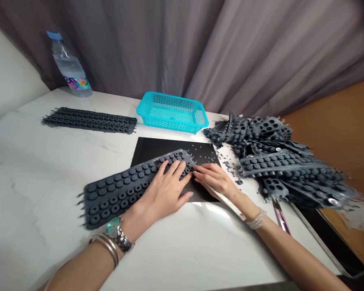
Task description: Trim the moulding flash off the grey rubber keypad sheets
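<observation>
A dark grey molded rubber sheet (109, 190) with rows of round studs and ring-shaped holes slants over a black mat (150, 147). My left hand (166, 186) lies on its right part, fingers spread and pressing down. My right hand (215, 178) is closed around a long, slim white tool (227, 202), whose tip is hidden by the fingers at the sheet's right end. Small dark round bits (227, 163) are scattered on the mat and on the table just right of it.
A turquoise perforated basket (172, 123) stands behind the mat. Another studded sheet (91, 120) lies at left, near a water bottle (71, 68). On the right is a heap of studded rubber sheets (279, 161), with pink-handled tweezers (280, 216) and a dark flat device (330, 238) beside it.
</observation>
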`<state>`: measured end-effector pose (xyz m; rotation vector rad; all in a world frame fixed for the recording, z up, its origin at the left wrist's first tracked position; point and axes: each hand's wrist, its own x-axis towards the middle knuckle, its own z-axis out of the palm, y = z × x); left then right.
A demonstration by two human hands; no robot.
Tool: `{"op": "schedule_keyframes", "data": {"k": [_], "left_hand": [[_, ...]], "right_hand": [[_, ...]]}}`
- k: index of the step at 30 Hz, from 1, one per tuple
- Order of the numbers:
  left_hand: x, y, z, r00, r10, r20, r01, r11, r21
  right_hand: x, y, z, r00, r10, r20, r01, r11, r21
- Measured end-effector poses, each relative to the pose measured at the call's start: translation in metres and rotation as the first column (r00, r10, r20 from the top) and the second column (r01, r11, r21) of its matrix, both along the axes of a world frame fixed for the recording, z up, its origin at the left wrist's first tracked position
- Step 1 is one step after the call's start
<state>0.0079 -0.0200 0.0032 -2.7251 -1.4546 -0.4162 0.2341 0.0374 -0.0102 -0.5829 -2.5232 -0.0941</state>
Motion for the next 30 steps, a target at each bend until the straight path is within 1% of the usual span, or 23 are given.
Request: {"op": "schedule_keyframes", "data": {"k": [4,6,8,10,12,13,14,16,18,19,20,21,22,24,26,28,29,30], "left_hand": [[0.000,0.000,0.000,1.000,-0.002,0.010,0.002,1.000,-0.001],[0.000,0.000,0.001,1.000,-0.001,0.016,0.001,1.000,-0.003],[0.000,0.001,0.001,1.000,0.000,0.022,0.000,1.000,-0.003],[0.000,0.001,0.001,1.000,-0.003,0.027,0.003,1.000,-0.009],[0.001,0.000,0.000,0.999,0.000,0.034,0.000,1.000,-0.013],[0.001,0.000,0.000,0.999,0.002,0.035,-0.002,1.000,-0.015],[0.001,0.000,-0.001,0.999,0.006,0.035,-0.005,1.000,-0.016],[0.000,0.000,-0.002,0.999,0.011,0.036,-0.010,1.000,-0.012],[-0.001,0.001,-0.002,0.999,0.007,0.032,-0.007,1.000,-0.003],[-0.001,0.001,-0.002,1.000,0.001,0.028,-0.002,1.000,0.003],[-0.001,0.001,-0.001,1.000,-0.008,0.020,0.008,1.000,0.009],[-0.001,0.001,0.000,1.000,-0.025,0.007,0.025,1.000,0.016],[0.000,0.000,0.001,0.999,-0.046,-0.009,0.046,0.999,0.027],[0.004,-0.004,0.004,0.993,-0.108,-0.046,0.111,0.992,0.062],[0.010,-0.012,0.008,0.976,-0.202,-0.078,0.210,0.972,0.102],[0.013,-0.019,0.014,0.951,-0.296,-0.090,0.306,0.944,0.125],[0.013,-0.022,0.018,0.947,-0.310,-0.083,0.318,0.940,0.125],[0.010,-0.023,0.022,0.957,-0.282,-0.067,0.288,0.950,0.121]], "right_hand": [[0.002,-0.001,0.000,0.993,0.011,0.118,-0.010,1.000,-0.005],[0.002,-0.003,0.001,0.986,0.010,0.166,-0.003,0.999,-0.044],[0.000,-0.004,0.001,0.985,0.010,0.174,0.006,0.995,-0.095],[0.000,-0.003,-0.001,0.994,-0.009,0.105,0.024,0.989,-0.146],[0.002,0.001,-0.004,0.991,-0.132,-0.038,0.123,0.976,-0.180],[0.005,0.003,-0.004,0.969,-0.219,-0.116,0.195,0.963,-0.188],[0.008,0.006,-0.003,0.929,-0.321,-0.187,0.285,0.939,-0.195],[0.016,0.011,0.002,0.819,-0.514,-0.255,0.463,0.855,-0.234],[0.024,0.016,0.011,0.737,-0.642,-0.211,0.586,0.763,-0.274],[0.027,0.017,0.016,0.715,-0.680,-0.163,0.630,0.727,-0.272],[0.030,0.019,0.020,0.706,-0.699,-0.114,0.659,0.707,-0.256],[0.033,0.020,0.024,0.705,-0.705,-0.078,0.675,0.701,-0.232],[0.036,0.020,0.028,0.698,-0.713,-0.066,0.688,0.693,-0.214],[0.041,0.020,0.033,0.667,-0.740,-0.081,0.710,0.665,-0.229],[0.044,0.019,0.037,0.619,-0.777,-0.115,0.740,0.626,-0.246],[0.045,0.019,0.039,0.567,-0.815,-0.119,0.790,0.579,-0.203],[0.045,0.019,0.039,0.538,-0.836,-0.106,0.820,0.548,-0.163],[0.045,0.020,0.039,0.507,-0.858,-0.088,0.850,0.514,-0.119]]}}
